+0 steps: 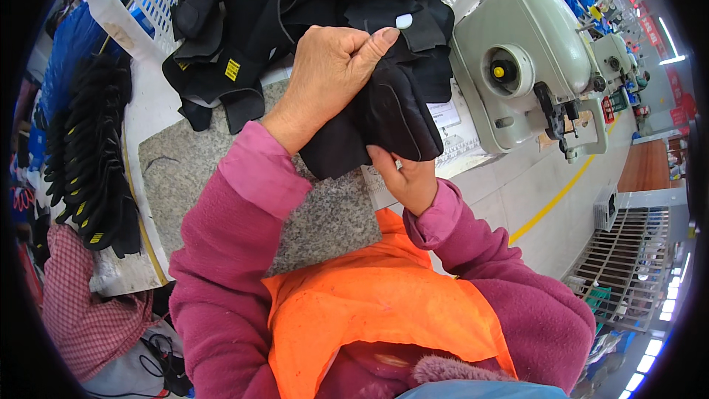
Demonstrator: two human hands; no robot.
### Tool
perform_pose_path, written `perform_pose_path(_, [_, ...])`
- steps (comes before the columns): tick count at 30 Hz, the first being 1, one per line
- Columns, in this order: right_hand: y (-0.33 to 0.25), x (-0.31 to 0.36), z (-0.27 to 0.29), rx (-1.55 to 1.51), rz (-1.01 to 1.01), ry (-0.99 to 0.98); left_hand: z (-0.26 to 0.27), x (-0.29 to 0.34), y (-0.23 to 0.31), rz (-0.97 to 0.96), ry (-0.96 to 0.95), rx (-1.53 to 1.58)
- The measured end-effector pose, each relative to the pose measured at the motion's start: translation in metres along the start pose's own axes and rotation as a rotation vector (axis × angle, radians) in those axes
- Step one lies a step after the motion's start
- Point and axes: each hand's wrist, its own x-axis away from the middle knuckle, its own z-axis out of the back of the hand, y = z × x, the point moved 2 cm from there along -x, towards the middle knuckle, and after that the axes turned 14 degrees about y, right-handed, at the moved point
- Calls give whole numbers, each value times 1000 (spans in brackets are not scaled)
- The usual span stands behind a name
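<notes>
In the head view, I saw the left hand point(332, 66) gripping the upper side of a stitched black fabric piece point(399, 114), near one o'clock; its fingertips were mostly hidden. The right hand point(410, 183) pinched the lower edge. The step seemed to be shaping this piece; the next move, I judged, called for steady grips, away from the grey-green sewing machine point(535, 37) at two o'clock.
</notes>
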Motion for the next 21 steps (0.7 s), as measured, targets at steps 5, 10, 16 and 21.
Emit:
perform_pose_path(5, [0, -1, -6, 155, 225, 69, -12, 4, -3, -229, 207, 152])
perform_pose_path(10, [-9, -7, 2, 142, 264, 103, -9, 5, -3, -292, 249, -27])
perform_pose_path(16, [-19, -12, 7, 173, 372, 87, -10, 7, 5, -272, 180, -138])
perform_pose_path(21, [-15, -10, 8, 86, 293, 75, -7, 6, 5, -200, 151, -95])
